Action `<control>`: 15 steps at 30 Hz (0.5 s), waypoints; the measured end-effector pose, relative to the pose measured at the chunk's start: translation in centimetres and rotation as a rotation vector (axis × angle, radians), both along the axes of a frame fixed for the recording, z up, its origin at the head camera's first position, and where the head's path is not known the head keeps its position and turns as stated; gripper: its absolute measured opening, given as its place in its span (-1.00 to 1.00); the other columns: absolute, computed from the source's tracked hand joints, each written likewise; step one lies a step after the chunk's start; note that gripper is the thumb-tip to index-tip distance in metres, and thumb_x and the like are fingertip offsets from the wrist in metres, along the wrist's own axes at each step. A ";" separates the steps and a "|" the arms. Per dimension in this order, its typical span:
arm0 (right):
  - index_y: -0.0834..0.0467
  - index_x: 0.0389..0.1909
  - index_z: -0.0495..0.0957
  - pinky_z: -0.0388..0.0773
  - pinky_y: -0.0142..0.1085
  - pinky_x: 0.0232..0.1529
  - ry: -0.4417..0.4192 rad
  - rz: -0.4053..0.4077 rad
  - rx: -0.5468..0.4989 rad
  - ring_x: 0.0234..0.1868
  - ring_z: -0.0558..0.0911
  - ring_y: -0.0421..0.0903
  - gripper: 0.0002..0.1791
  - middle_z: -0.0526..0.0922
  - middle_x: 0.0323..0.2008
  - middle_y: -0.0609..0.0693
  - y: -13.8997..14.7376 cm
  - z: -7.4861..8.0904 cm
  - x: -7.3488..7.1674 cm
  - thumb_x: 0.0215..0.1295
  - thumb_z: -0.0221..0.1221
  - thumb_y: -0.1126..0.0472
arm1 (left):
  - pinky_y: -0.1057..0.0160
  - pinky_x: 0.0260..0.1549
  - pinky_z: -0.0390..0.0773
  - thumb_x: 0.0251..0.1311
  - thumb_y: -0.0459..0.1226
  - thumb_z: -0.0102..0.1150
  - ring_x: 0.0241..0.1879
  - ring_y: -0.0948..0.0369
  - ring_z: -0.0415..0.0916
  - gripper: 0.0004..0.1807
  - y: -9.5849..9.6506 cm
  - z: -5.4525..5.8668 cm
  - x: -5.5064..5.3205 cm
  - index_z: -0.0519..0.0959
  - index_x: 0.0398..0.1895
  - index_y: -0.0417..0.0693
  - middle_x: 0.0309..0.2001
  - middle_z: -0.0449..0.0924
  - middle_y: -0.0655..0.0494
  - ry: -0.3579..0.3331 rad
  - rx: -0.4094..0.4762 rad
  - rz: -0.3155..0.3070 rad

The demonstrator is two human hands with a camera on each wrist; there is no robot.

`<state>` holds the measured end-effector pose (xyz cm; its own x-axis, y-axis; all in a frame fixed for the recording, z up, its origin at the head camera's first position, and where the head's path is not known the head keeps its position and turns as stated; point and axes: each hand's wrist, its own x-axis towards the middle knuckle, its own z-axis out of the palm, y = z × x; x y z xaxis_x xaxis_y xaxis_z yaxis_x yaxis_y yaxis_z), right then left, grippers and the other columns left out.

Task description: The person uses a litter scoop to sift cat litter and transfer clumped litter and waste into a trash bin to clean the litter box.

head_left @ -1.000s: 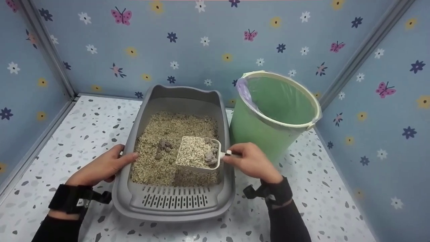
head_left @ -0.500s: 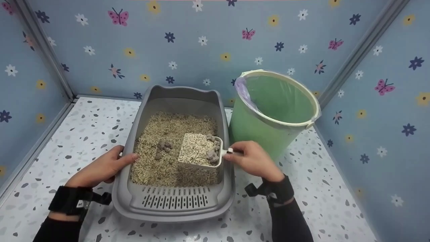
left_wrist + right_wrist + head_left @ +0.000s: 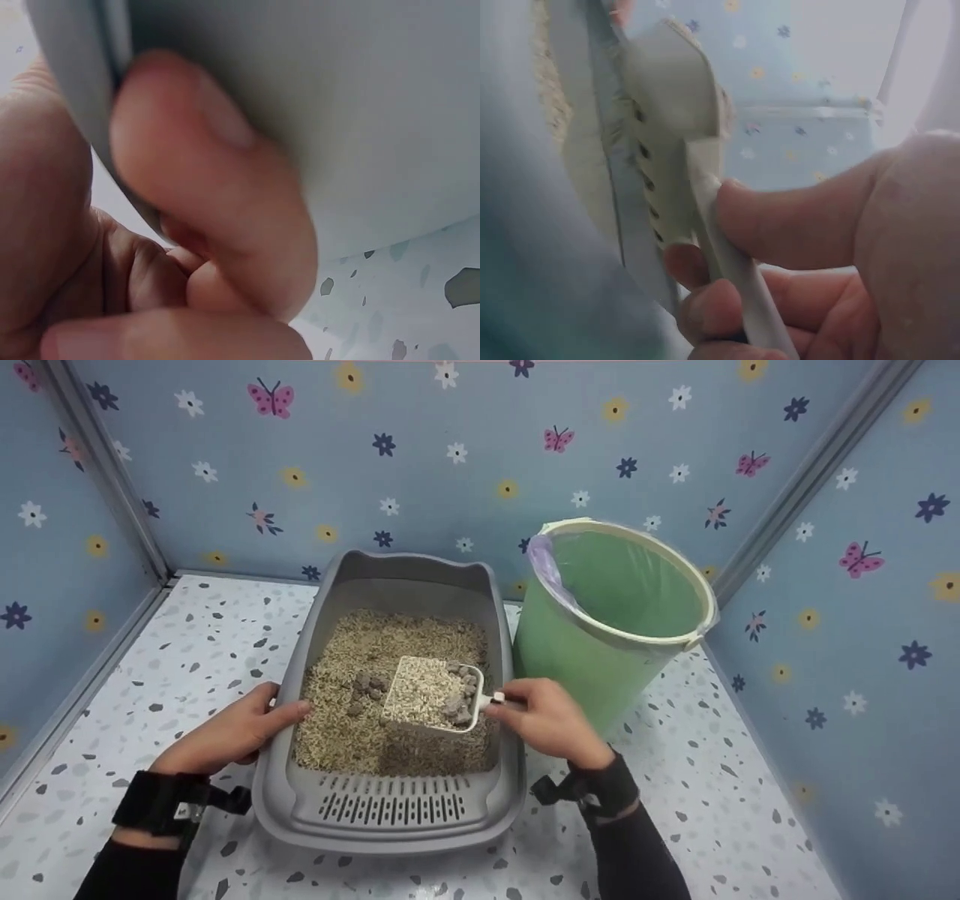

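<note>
Scoop with litter was gripped by the right hand over the tray; the left hand clasped tray's edge.

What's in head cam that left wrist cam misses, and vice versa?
Only head: the right hand holding the white scoop, with pale litter and grey clumps in it, over the grey tray; also the green bin and patterned wall.
Only left wrist: a close-up of a finger curled under the tray's edge.
Both: left hand, tray, speckled surface.
</note>
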<state>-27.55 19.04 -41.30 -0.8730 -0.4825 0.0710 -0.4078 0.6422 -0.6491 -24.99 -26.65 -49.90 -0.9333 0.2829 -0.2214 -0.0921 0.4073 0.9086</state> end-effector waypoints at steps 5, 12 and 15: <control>-0.01 -0.35 0.73 0.52 -0.18 -0.35 0.006 -0.035 -0.003 -0.48 0.47 -0.16 -0.78 0.51 -0.54 -0.17 0.4 0.1 0.1 0.51 0.43 0.01 | 0.34 -0.68 0.35 0.73 0.17 0.04 -0.64 0.30 0.26 -0.31 0.0 -0.1 0.1 0.23 0.35 -0.31 -0.37 0.55 -0.02 0.000 0.004 -0.001; -0.03 -0.42 0.68 0.48 -0.20 -0.39 -0.022 -0.015 0.015 -0.53 0.40 -0.19 -0.70 0.46 -0.57 -0.21 0.4 0.2 0.1 0.53 0.41 -0.04 | 0.36 -0.69 0.28 0.71 0.19 0.06 -0.66 0.33 0.20 -0.27 0.3 0.1 0.0 0.22 0.38 -0.30 -0.39 0.51 0.01 -0.014 0.027 -0.006; -0.05 -0.43 0.68 0.47 -0.19 -0.39 -0.028 -0.025 0.007 -0.53 0.40 -0.19 -0.71 0.46 -0.57 -0.21 0.3 0.1 0.2 0.52 0.42 -0.03 | 0.36 -0.70 0.24 0.72 0.21 0.03 -0.68 0.33 0.16 -0.30 0.2 0.2 0.0 0.23 0.33 -0.27 -0.42 0.48 0.03 -0.034 0.011 -0.009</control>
